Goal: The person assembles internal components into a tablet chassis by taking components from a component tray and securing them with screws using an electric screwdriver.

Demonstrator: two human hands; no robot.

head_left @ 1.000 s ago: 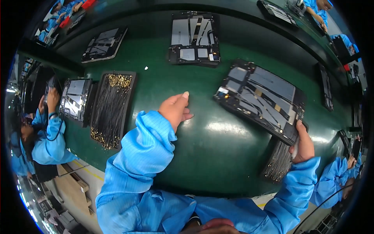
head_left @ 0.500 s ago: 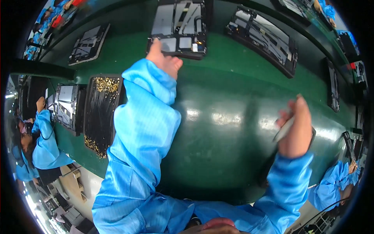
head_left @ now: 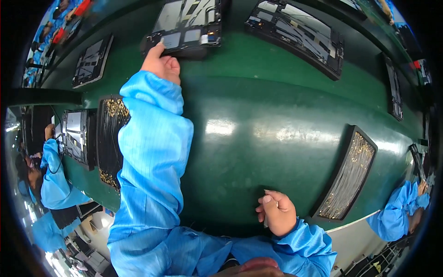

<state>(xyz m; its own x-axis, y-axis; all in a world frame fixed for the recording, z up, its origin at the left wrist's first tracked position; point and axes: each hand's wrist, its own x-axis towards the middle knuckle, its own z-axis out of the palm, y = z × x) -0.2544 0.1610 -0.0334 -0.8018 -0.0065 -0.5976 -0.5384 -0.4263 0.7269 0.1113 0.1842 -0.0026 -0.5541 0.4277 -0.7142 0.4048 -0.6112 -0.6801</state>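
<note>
Left hand (head_left: 162, 65) now grips the opened tablet (head_left: 187, 24) by its near-left corner; right hand (head_left: 278, 214), half-curled (contents unclear), has drawn back near, uncovering the cable tray (head_left: 337, 171) at right.

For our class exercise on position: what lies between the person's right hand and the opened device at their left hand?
In the head view, only green tabletop with glare lies between the right hand and the opened device.
</note>
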